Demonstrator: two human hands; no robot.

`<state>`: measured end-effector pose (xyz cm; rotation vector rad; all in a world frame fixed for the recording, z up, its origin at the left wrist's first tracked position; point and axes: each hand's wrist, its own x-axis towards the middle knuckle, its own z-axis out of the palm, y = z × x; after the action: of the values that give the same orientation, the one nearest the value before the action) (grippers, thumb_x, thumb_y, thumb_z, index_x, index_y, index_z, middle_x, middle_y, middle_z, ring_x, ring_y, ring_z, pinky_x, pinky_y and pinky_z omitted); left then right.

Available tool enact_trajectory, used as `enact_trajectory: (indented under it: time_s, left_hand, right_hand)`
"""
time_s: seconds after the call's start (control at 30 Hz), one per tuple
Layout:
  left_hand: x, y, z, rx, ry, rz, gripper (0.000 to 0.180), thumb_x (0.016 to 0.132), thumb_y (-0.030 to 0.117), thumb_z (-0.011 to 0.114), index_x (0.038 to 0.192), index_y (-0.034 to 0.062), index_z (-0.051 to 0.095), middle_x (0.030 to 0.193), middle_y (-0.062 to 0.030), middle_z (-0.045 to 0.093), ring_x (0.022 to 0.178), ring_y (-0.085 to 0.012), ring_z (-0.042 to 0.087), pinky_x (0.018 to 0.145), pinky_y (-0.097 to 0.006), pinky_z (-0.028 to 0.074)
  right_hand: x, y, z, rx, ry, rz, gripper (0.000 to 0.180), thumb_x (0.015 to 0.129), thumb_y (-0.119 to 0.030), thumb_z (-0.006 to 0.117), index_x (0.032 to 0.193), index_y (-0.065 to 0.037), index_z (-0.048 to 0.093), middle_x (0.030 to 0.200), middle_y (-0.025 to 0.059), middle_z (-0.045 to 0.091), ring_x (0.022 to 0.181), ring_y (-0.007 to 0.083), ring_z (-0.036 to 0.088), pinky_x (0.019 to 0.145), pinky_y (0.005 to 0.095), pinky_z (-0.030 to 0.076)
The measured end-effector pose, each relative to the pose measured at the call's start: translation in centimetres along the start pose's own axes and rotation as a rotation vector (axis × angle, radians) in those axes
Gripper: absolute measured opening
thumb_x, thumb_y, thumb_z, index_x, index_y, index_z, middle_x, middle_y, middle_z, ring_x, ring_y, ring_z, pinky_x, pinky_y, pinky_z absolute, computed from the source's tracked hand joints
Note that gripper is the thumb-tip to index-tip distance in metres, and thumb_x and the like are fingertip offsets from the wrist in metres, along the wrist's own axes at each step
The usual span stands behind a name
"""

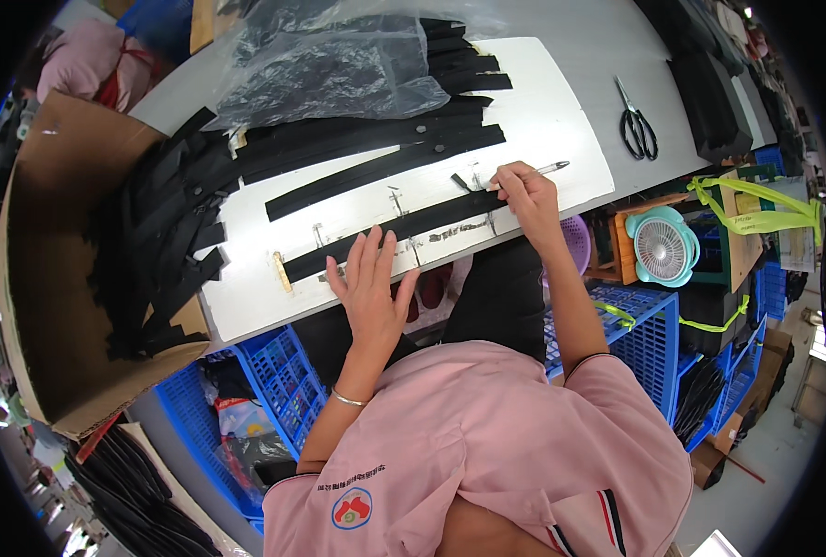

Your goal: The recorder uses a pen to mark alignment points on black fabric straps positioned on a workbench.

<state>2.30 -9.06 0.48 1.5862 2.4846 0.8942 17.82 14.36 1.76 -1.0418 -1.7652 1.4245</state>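
A long black fabric strip (413,219) lies along the near edge of a white board (246,306), which bears dark marks and a yellowish piece near the strip's left end. My left hand (371,283) rests on the strip with its fingers spread flat. Near the strip's right end, my right hand (528,200) is closed around a slim pen (553,168), whose back end sticks out to the right. A small black piece (461,183) lies on the board just left of that hand. Beyond it lies another black strip (385,172).
More black strips lie at the back under a clear plastic bag (339,65). An open cardboard box (46,278) stands at the left, heaped with black strips. Black-handled scissors (636,125) lie on the grey table at right. Below are a turquoise fan (662,246) and blue crates (640,325).
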Motion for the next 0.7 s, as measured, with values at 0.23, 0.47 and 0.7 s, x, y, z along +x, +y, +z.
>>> enact_trajectory:
  time_s: [0.23,0.47,0.7]
  left_hand:
    - [3.3,3.1,1.2,-0.136,0.041,0.017,0.05,0.09,0.023,0.077,0.136,0.0075,0.064,0.148,-0.0109,0.057,0.141,-0.0313,0.046,0.123,-0.055,0.017]
    - [9.1,5.2,4.8,-0.327,-0.053,0.264,0.032,0.09,0.014,0.076,0.121,0.0077,0.068,0.129,-0.0078,0.068,0.137,-0.0316,0.053,0.122,-0.053,0.022]
    - [9.2,4.9,5.4,-0.246,-0.01,0.279,0.024,0.088,0.014,0.078,0.111,0.0104,0.071,0.115,-0.0055,0.069,0.124,-0.0268,0.06,0.12,-0.051,0.024]
  right_hand:
    - [0.2,1.6,0.4,0.001,0.003,-0.113,0.024,0.102,-0.019,0.064,0.096,0.003,0.073,0.079,0.0033,0.07,0.07,0.0067,0.059,0.065,0.0228,0.047]
    - [0.1,1.5,0.5,0.039,0.007,-0.093,0.023,0.102,-0.017,0.063,0.095,0.003,0.073,0.08,0.003,0.071,0.071,0.0071,0.06,0.065,0.0232,0.048]
    - [0.1,1.6,0.5,-0.023,-0.014,-0.176,0.023,0.101,-0.016,0.064,0.094,0.005,0.071,0.082,0.0083,0.071,0.068,0.0126,0.063,0.064,0.0278,0.048]
